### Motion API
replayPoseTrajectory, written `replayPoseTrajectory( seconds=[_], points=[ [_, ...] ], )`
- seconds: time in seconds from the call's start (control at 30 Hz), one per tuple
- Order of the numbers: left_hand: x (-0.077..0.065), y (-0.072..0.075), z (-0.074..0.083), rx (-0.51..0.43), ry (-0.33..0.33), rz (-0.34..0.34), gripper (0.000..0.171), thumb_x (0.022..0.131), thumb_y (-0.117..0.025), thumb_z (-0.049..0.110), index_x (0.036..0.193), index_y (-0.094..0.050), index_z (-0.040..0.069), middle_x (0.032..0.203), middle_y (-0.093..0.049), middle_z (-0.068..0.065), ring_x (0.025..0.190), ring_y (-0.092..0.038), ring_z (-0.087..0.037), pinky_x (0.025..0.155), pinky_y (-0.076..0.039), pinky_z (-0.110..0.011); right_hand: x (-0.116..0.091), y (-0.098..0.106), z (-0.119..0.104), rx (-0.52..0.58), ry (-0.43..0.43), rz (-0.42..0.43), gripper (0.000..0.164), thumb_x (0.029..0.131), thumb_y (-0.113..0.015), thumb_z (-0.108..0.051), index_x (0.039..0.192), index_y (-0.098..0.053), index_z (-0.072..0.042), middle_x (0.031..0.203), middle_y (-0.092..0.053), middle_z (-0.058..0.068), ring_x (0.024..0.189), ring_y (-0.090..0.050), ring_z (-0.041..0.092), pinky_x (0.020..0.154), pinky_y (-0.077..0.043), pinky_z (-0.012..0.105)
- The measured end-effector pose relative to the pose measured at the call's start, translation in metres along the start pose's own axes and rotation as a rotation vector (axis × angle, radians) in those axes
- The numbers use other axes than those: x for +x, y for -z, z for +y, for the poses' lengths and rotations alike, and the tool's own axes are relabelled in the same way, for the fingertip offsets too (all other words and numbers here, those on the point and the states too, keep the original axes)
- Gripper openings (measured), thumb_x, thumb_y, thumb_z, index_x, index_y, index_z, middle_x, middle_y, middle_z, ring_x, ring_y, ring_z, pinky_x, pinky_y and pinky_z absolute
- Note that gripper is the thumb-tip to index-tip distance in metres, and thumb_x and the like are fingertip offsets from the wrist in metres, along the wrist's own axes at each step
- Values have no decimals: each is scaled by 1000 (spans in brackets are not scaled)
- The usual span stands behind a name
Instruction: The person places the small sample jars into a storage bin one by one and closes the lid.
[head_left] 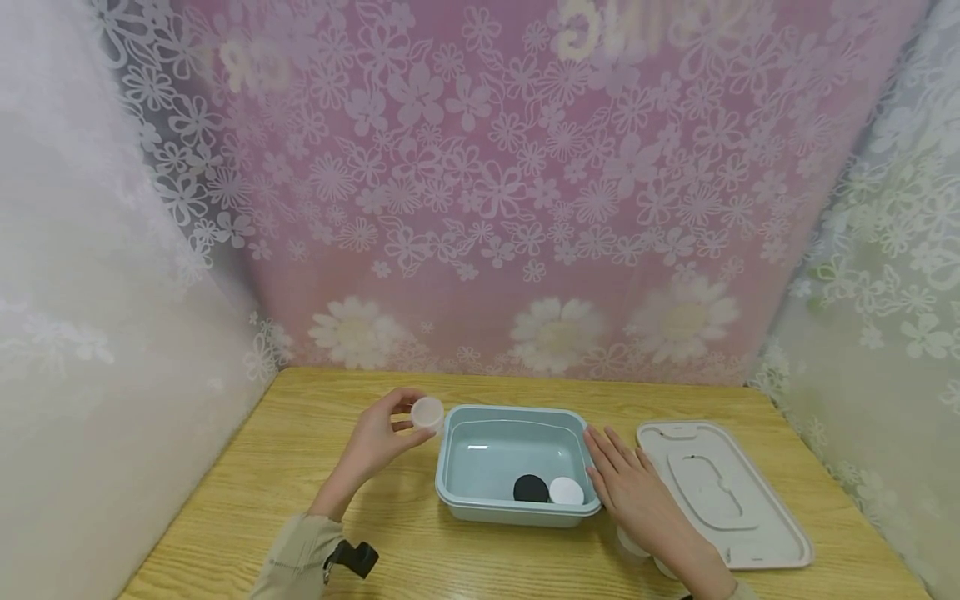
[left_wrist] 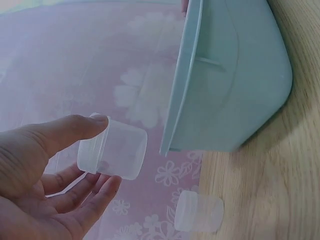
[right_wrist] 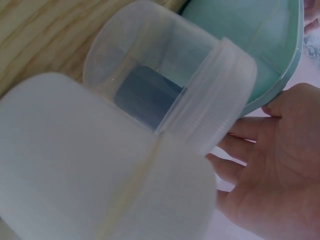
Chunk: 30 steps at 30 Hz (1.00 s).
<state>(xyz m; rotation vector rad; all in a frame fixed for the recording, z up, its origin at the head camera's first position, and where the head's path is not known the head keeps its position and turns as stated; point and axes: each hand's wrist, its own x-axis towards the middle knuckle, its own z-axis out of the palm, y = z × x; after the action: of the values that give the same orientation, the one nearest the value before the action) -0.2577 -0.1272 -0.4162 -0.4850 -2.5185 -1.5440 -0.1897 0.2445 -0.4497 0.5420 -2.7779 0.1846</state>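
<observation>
1. As I look through the head camera, the left hand (head_left: 382,429) shows left of centre in the lower half of the frame, its fingers and thumb pinching a small translucent plastic jar with a ribbed lid (head_left: 427,414).
2. I see that jar held above the wood-grained counter (head_left: 420,554), near the left rim of a pale blue rectangular plastic tub (head_left: 487,458); in the left wrist view a gap parts the two.
3. Right of centre, I have the right hand (head_left: 633,492), its fingers straight, slightly spread and touching the tub's right rim.
4. Inside the tub, toward its lower right, sit a round black item (head_left: 530,488) and a round white item (head_left: 567,492), side by side.
5. At the lower right, a white rectangular plastic lid (head_left: 720,492) lies flat.
6. My right wrist view shows a clear plastic jar (right_wrist: 165,75) across the top centre, beside a blurred white cylindrical container (right_wrist: 90,160) at lower left.
7. A second translucent jar (left_wrist: 200,212) stands at the bottom of the left wrist view.
</observation>
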Motion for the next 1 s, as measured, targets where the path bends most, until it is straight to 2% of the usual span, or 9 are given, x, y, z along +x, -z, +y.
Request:
replayPoseTrajectory(
  seconds=[0.17, 0.43, 0.7, 1.0],
  points=[
    [5, -7, 8, -14, -35, -68, 52, 82, -84, 4, 128, -62, 1, 120, -66, -13, 113, -64, -32, 93, -58, -44, 0, 1, 0, 9, -7, -5, 55, 105, -56, -23, 154, -41, -3, 158, -43, 13, 147, -37, 36, 110, -35, 68],
    [11, -19, 13, -24, -132, -239, 45, 85, -83, 9, 125, -62, 4, 115, -66, -10, 109, -63, -30, 94, -57, -48, 0, -1, 1, 3, -11, -9, 55, 105, -55, -25, 155, -41, -4, 158, -42, 12, 147, -36, 35, 110, -35, 67],
    [17, -31, 17, 4, -155, -421, 44, 86, -80, 7, 125, -60, 5, 117, -64, -7, 112, -61, -26, 92, -59, -37, 0, -2, 1, 7, -12, 2, 55, 105, -56, -24, 154, -42, -3, 158, -43, 11, 146, -38, 35, 109, -36, 67],
    [22, -43, 20, 78, -159, -557, 44, 84, -81, 4, 123, -60, 5, 116, -64, -4, 110, -62, -24, 86, -58, -25, 0, -1, 0, 2, -6, 10, 55, 105, -56, -23, 154, -42, -3, 158, -43, 12, 146, -38, 35, 110, -36, 67]
  ],
)
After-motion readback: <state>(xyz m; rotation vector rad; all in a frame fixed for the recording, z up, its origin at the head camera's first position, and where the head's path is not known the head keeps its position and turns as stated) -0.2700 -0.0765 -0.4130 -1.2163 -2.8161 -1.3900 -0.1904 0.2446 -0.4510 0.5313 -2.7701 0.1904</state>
